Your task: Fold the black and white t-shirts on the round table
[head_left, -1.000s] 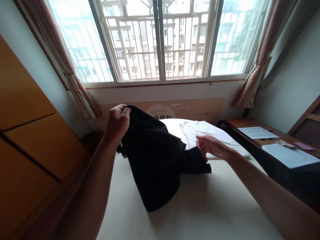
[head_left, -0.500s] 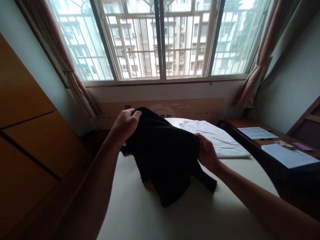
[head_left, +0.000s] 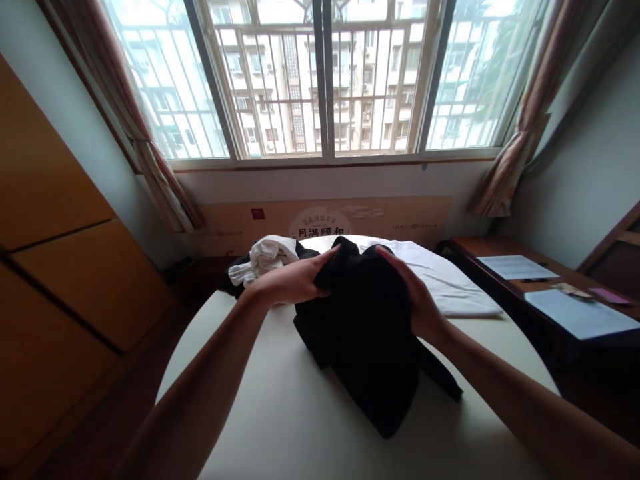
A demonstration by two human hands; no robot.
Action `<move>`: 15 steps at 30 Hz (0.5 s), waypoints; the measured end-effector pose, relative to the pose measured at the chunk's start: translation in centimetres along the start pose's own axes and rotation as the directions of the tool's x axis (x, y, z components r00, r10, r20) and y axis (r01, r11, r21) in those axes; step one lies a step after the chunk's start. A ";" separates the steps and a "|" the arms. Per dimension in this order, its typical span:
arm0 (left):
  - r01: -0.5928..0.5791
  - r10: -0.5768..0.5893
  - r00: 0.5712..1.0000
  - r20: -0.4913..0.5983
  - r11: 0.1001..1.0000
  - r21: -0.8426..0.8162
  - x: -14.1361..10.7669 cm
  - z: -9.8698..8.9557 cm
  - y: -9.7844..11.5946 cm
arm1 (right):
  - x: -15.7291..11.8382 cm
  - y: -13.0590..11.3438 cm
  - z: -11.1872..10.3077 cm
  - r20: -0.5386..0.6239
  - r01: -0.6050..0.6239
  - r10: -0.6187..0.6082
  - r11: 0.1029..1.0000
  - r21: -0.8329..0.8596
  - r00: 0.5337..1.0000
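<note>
Standing here in the room, I can see both bare forearms reaching out over a round pale tabletop (head_left: 295, 407), and the two hands are apart but both on the same thing: a black garment (head_left: 363, 340), bunched into a soft peak near the middle of the table. The left hand (head_left: 293, 280) comes in from the left, its fingers (head_left: 320, 270) stretched across the upper left of the cloth, while the right hand (head_left: 415, 300) curves around the garment's right flank, so the fabric sits gathered between them, seemingly held rather than merely touched. A dark strap-like tail of the cloth (head_left: 440, 373) trails to the lower right across the tabletop. Just beyond the left wrist, a crumpled white cloth (head_left: 267, 257) sits on a dark piece of fabric (head_left: 235, 280) at the table's far left edge. To the right, a folded white garment (head_left: 440, 283) lies flat, just beside the black one (its edge looks neatly squared, unlike the rumpled heap opposite). Behind the table, a tan printed board (head_left: 320, 223) sits below a barred window (head_left: 320, 80), and to the right a wooden desk (head_left: 500, 248) carries pale sheets of paper (head_left: 580, 313) and a pink card (head_left: 607, 295).
</note>
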State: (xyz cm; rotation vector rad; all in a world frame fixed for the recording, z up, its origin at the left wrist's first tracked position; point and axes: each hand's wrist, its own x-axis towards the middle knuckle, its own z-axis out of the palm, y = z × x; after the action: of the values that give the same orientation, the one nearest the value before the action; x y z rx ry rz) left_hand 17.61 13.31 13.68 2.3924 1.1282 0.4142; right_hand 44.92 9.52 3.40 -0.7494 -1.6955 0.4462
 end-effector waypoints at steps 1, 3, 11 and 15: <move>-0.014 0.014 1.000 -0.024 1.000 -0.028 0.3 0.1 -0.2 | 0.0 0.0 0.0 0.003 -0.003 0.003 1.000 0.005 1.000; -0.051 0.038 0.993 -0.113 0.992 -0.114 0.6 -0.1 -0.3 | 0.2 0.0 -0.3 -0.101 -0.034 0.034 0.999 0.000 0.994; -0.077 -0.143 0.791 -0.595 0.941 -0.328 -0.3 -2.0 2.1 | 1.4 -0.3 -0.3 -0.429 -0.211 0.298 0.948 0.240 0.853; -0.093 -0.131 0.785 -0.605 0.941 -0.325 -0.4 -1.7 2.8 | 1.2 -0.9 0.5 -0.274 -0.315 0.443 0.858 0.405 0.853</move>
State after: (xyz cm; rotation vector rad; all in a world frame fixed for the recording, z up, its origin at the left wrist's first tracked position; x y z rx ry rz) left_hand 18.41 11.94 16.54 1.9678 1.2096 1.3548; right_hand 44.09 9.70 4.69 -0.8512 -1.0772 0.8147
